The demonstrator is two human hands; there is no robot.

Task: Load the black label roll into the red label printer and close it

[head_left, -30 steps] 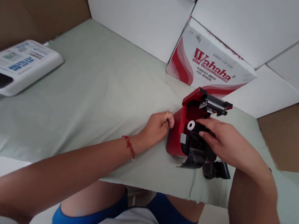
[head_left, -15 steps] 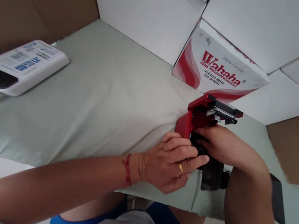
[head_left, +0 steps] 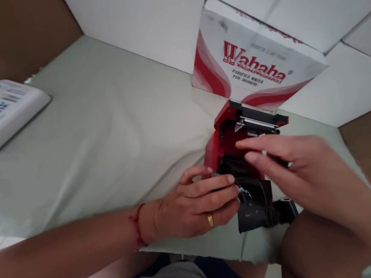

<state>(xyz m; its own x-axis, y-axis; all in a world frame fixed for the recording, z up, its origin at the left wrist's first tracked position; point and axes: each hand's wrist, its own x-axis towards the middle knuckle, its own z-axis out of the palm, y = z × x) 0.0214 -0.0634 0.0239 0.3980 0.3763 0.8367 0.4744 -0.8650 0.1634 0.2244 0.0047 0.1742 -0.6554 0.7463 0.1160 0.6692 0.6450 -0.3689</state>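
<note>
A red box-like device (head_left: 211,150), resembling a small printer, stands on the cloth with its lid (head_left: 253,115) raised. A roller shows under the lid. Over its front edge hangs a black plastic film (head_left: 255,210), shiny and creased. My left hand (head_left: 201,203) has its fingers bent together at the device's front left corner, on the film's edge; its thumb is hidden. Above the device's open inside is my right hand (head_left: 285,160), slightly blurred. Its index finger and thumb are apart with nothing visible between them.
A white Wahaha carton (head_left: 254,70) stands behind the device, against white panels. At the far left lies a white power bank (head_left: 8,114). A dark object (head_left: 286,208) sits beside the film, partly behind my right arm. A pale green cloth (head_left: 115,113) covers the table.
My right hand has come up out of the device and moved right, its fingers now apart. More of the black film and the device's inside shows. The whole view has shifted.
</note>
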